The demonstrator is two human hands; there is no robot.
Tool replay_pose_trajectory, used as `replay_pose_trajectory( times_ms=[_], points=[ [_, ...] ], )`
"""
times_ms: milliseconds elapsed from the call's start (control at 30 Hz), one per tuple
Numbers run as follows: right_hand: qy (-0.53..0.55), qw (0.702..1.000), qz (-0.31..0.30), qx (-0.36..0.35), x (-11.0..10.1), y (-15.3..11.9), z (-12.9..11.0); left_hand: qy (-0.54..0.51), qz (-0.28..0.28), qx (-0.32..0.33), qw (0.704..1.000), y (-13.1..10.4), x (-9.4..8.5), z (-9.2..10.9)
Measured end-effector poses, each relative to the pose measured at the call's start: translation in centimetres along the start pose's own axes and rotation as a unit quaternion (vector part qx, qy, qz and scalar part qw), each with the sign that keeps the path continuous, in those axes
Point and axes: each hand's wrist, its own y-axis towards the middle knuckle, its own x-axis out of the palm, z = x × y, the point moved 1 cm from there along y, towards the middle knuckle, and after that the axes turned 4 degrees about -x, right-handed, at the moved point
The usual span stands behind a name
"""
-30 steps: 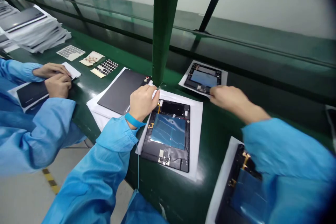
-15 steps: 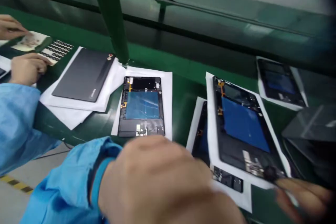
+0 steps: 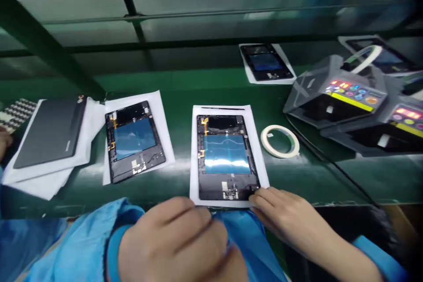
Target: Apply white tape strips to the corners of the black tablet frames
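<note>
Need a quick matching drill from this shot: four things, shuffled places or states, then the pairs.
Things:
1. right hand
2. left hand
3. tape roll
4. dark grey panel

Places or states:
A. on white sheets, at the picture's left
B. at the near right corner of the middle open tablet
C. flat on the green bench, near a grey machine
D. fingers curled, blue band at the wrist

Pairs: 1-B, 2-D, 3-C, 4-A

The green bench (image 3: 185,92) carries white sheets (image 3: 257,154), a tape roll (image 3: 280,154) and grey machines (image 3: 330,79).
</note>
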Motion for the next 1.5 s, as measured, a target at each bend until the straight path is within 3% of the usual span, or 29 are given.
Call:
replay_pose_trajectory(
  times_ms=[33,100,200,267,367,533,667,767,833,967,1067,1167,1267,1367,1500],
  points=[
    [0.015,1.0,0.02,0.018,-0.7,-0.5,1.4,0.016,0.006,0.065,0.998,1.6,1.4,-0.8],
    [-0.051,0.99,0.084,0.099,-1.9,-1.9,5.2,0.066,-0.005,0.108,0.992,4.4,4.5,-2.8],
    [-0.27,0.911,0.137,0.28,-2.8,-4.8,11.6,0.133,-0.034,0.053,0.989,6.7,8.2,-5.6],
    [-0.304,0.886,0.117,0.329,-2.4,-6.0,14.8,0.146,-0.028,0.031,0.988,7.0,9.3,-6.9],
    [-0.288,0.891,0.103,0.335,-0.9,-5.7,17.2,0.128,-0.018,0.019,0.991,6.8,9.7,-7.7],
    [-0.296,0.885,0.12,0.338,0.3,-3.1,19.0,0.086,-0.01,0.002,0.996,7.0,9.9,-7.6],
    [-0.372,0.872,0.159,0.276,0.3,-3.3,20.8,0.062,-0.016,-0.002,0.998,7.1,10.0,-7.6],
    [-0.396,0.869,0.223,0.197,0.1,-3.5,20.9,0.053,-0.035,-0.001,0.998,6.9,9.8,-7.6],
    [-0.346,0.888,0.24,0.183,-0.1,-2.9,19.8,0.053,-0.05,-0.005,0.997,7.1,9.4,-7.6],
    [-0.144,0.953,0.202,0.173,0.2,0.9,16.5,0.056,-0.072,-0.001,0.996,9.4,8.6,-7.1],
    [-0.031,0.977,0.16,0.134,1.6,4.4,15.3,0.057,-0.095,0.002,0.994,12.7,9.2,-6.7],
    [0.043,0.983,0.136,0.111,3.5,6.8,15.5,0.062,-0.106,-0.029,0.992,16.0,11.2,-6.6],
    [0.114,0.976,0.154,0.107,4.9,7.6,16.2,0.055,-0.103,-0.074,0.99,18.2,13.3,-7.0],
    [0.164,0.968,0.161,0.101,5.3,7.2,16.5,0.039,-0.095,-0.102,0.989,19.1,14.6,-7.6],
    [0.147,0.978,0.139,0.059,5.1,6.6,16.7,0.014,-0.088,-0.097,0.991,19.2,14.8,-8.0]
  ],
)
